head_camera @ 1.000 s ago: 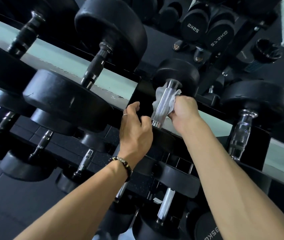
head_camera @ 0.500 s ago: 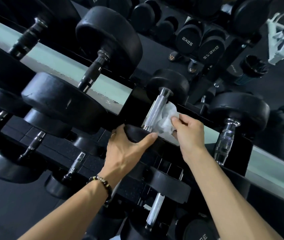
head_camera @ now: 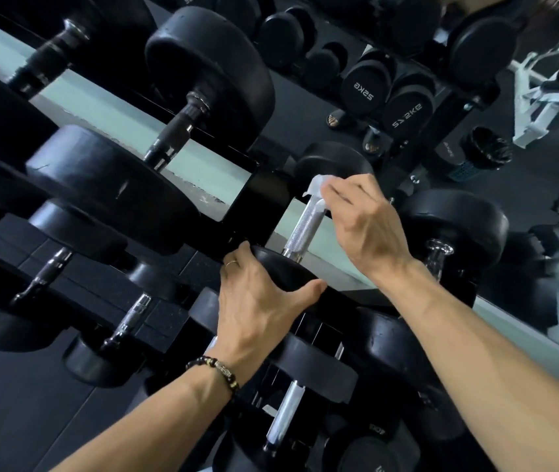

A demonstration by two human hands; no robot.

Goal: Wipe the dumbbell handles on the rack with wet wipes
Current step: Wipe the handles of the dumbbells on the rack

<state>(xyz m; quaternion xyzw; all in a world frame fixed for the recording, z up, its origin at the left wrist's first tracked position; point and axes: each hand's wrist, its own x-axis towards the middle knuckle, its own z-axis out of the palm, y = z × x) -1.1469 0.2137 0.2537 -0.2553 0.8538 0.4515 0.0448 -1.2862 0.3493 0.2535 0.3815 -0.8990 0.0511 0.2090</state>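
My right hand (head_camera: 361, 221) pinches the wet wipe (head_camera: 315, 187) against the top of the knurled handle (head_camera: 302, 226) (upper rack tier); my left hand (head_camera: 257, 301) cups the dumbbell's near head (head_camera: 281, 267).

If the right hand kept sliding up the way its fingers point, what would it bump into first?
Probably the far black weight head of the dumbbell: the right hand holds the wet wipe at the handle's top, just below it.

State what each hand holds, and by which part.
Right hand pinches the wet wipe at the handle's far end. Left hand grips the same dumbbell's near head by its rim.
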